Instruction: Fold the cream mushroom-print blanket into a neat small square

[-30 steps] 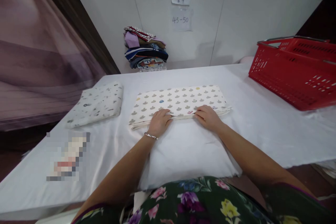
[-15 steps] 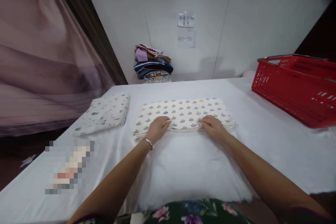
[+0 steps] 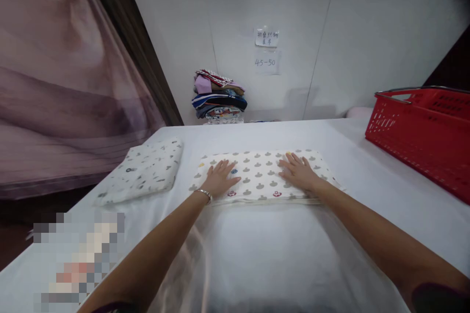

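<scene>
The folded cream cloth (image 3: 259, 176) with grey, duck-like shapes lies flat on the white-covered table (image 3: 286, 249), right in front of the person; the left hand (image 3: 221, 179) is spread on its left part, fingers splayed, gripping nothing, a bracelet (image 3: 205, 194) at the wrist; the right hand (image 3: 299, 172) lies just as wide on its right part, with hold of nothing; a second folded cloth (image 3: 147, 172) sits off to the left, well apart; over on the right I see a red basket (image 3: 422, 129); beyond the far edge, a fabric stack (image 3: 219, 100) stands near the wall.
</scene>
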`<state>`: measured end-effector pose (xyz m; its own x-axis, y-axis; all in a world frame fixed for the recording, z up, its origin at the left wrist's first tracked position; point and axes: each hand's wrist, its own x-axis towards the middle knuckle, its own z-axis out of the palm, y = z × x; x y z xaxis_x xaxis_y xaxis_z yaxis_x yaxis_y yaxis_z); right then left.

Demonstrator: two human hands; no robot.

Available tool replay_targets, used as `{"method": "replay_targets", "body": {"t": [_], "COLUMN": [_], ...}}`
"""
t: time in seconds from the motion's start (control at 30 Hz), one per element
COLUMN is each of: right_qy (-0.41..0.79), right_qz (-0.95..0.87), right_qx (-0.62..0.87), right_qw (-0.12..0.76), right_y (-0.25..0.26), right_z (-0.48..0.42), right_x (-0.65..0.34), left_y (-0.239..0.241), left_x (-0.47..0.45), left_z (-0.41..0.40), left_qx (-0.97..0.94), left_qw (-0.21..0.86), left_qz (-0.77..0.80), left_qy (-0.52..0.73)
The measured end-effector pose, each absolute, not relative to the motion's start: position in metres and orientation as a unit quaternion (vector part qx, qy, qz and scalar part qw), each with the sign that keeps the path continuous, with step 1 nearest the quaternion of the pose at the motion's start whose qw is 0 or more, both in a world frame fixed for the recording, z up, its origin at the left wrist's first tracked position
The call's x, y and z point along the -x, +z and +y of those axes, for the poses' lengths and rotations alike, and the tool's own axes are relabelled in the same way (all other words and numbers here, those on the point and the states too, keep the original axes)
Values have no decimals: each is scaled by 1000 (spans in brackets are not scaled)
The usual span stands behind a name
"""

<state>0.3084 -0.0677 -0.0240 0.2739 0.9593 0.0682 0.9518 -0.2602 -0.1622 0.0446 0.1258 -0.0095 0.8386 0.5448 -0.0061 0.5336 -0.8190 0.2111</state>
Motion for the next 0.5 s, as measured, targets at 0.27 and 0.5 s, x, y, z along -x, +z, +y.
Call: {"method": "replay_targets", "body": {"t": [0.27,0.5], "right_qy": [56,31], "right_qz": [-646,-613], "right_qx": [758,786], "right_qw": [74,75], "right_y": [-32,-39], "right_z": [-18,-30], "right_x": [-324,-350], "left_y": [-19,-25], "left_x": [-85,-63], "left_z": [155,181], "left_qx": [-960,-956], "left_qw": [93,58], "left_qz": [263,286], "left_qy": [9,36]}}
